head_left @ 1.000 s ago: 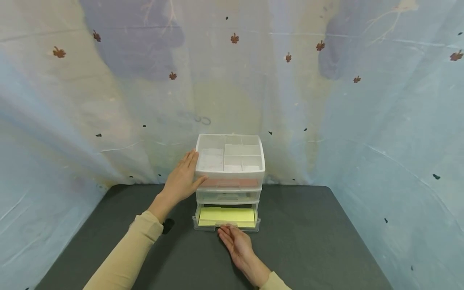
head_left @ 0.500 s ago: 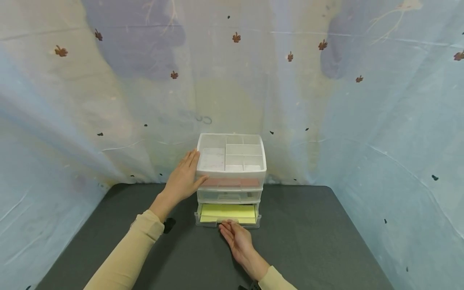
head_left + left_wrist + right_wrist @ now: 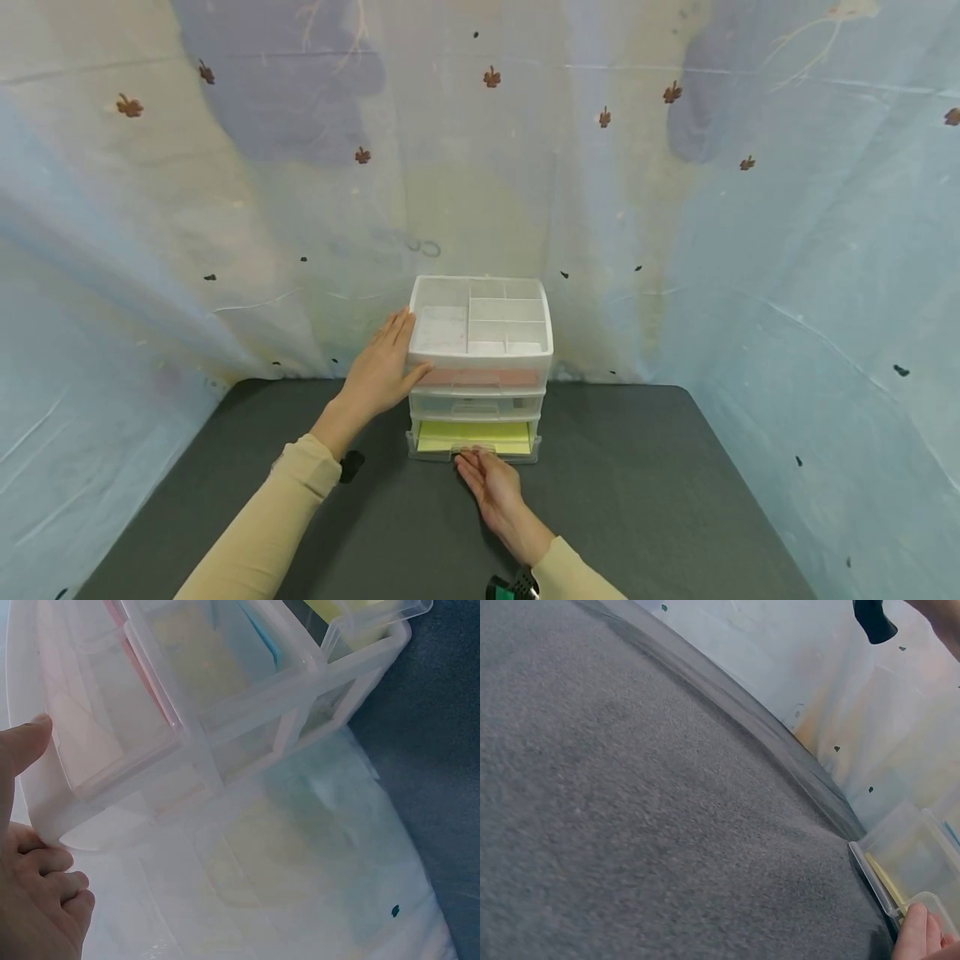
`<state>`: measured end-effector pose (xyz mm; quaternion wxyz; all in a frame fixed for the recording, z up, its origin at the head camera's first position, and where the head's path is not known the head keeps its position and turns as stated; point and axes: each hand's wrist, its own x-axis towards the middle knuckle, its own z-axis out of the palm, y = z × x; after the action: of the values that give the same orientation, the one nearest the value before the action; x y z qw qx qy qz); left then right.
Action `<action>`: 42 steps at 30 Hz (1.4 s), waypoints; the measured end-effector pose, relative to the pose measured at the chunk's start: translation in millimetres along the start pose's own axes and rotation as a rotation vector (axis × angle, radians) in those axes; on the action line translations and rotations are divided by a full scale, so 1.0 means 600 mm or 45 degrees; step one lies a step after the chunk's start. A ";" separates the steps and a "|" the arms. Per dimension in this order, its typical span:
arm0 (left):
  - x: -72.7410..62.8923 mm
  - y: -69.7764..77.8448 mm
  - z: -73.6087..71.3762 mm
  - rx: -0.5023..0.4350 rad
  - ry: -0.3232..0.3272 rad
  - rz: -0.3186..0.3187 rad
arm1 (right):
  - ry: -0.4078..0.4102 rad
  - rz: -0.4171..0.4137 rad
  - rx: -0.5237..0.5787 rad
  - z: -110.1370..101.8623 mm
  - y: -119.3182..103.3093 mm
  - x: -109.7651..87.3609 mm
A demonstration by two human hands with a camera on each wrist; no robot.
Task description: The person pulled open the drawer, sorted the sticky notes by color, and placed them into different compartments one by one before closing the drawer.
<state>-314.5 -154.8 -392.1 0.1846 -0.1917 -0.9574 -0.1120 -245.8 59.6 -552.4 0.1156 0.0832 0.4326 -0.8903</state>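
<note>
A small white plastic drawer unit (image 3: 480, 357) stands on the dark table, with a divided tray on top. Its clear bottom drawer (image 3: 431, 456) sticks out a little and holds yellow paper (image 3: 474, 435). My left hand (image 3: 380, 371) rests on the unit's left side, fingers extended and thumb across the front; the left wrist view shows that thumb (image 3: 30, 742) against the white frame. Palm turned up, my right hand (image 3: 495, 496) touches the bottom drawer's front handle with its fingertips. In the right wrist view, only the fingers (image 3: 915, 930) at the handle show, cut by the frame's corner.
The upper drawer (image 3: 476, 378) shows something pink inside, and the middle drawer (image 3: 442, 406) is closed too. A patterned cloth backdrop (image 3: 480, 192) hangs behind and on both sides. The dark table (image 3: 637, 483) extends around the unit.
The bottom drawer has slid inward toward the unit, with the right hand moving forward along with it. The left hand stays in place on the unit's side.
</note>
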 end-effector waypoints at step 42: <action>-0.001 -0.001 -0.001 -0.006 -0.002 0.000 | -0.015 -0.044 -0.150 0.010 -0.016 0.052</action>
<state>-314.1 -155.5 -391.6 0.1833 -0.1924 -0.9572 -0.1143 -278.5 56.4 -548.9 0.1075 0.0637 0.4849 -0.8656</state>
